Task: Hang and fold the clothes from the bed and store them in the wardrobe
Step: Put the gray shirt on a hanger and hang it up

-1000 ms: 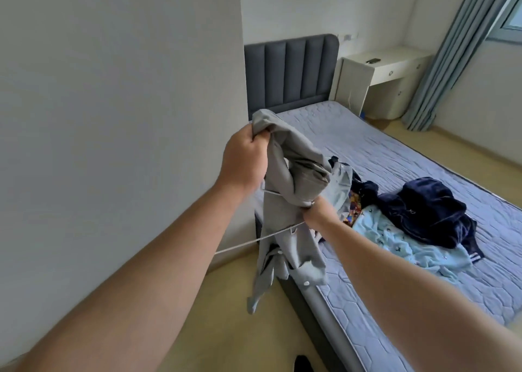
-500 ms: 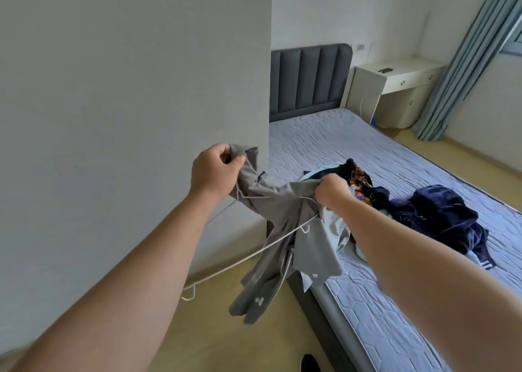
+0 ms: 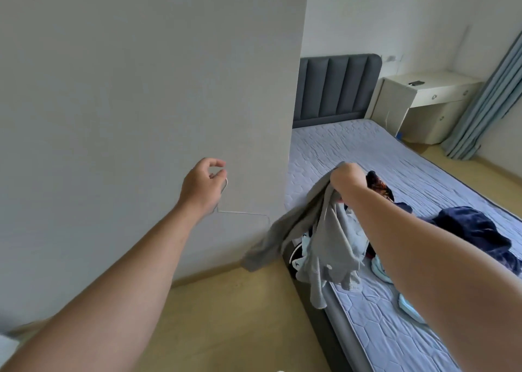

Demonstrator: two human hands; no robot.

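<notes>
Here we make out only one arm of the thin white wire hanger (image 3: pixel 243 212); our left hand (image 3: pixel 202 186), raised by the plain white wall (image 3: pixel 113 89), pinches its hook. Our right hand (image 3: pixel 345 176) clenches the limp grey fabric garment (image 3: pixel 329 244) over the edge of the lilac quilted bed (image 3: pixel 353 145).

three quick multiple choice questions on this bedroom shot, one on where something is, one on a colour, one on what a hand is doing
1. Where do the dark blue clothes lie? A in a basket B on the bed C on a chair
2. What colour is the garment in the right hand? A red B yellow C grey
3. What does the left hand do? A holds a wire hanger B grips a phone C hangs empty
Key: B, they rest on the mattress; C, the cloth is plainly grey; A, its fingers pinch the hook.
</notes>
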